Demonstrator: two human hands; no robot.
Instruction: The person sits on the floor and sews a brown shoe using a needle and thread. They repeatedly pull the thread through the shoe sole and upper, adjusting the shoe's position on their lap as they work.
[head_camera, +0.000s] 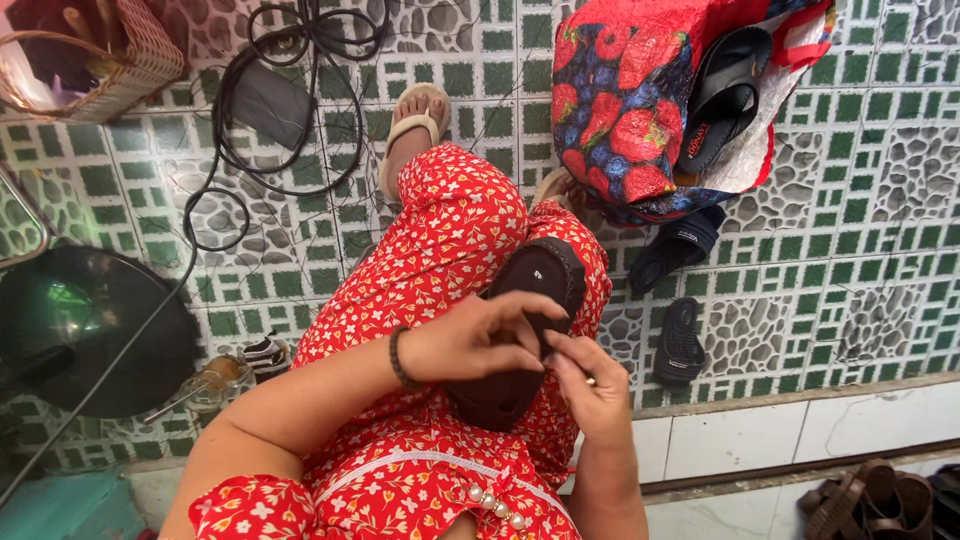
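Dark sandal sole (520, 300): on lap, between both hands. Left hand (470, 340): fingers curled, pinching sole edge from above. Right hand (590, 385): closed at same edge, possibly gripping something small; unclear. Beyond hands: loose sandals (680, 340) on tiled floor (860, 250), strawberry-print bag (630, 100). Risk: sole slipping off knee if pinch loosens.

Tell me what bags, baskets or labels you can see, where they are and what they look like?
Bag: top right on the tiled floor, bulging, dark blue with big red strawberries, a black sandal poking out.
Basket: top left corner, woven, tan.
Label: a small printed strip on that sandal's strap, too small to describe.
No signs or screens.
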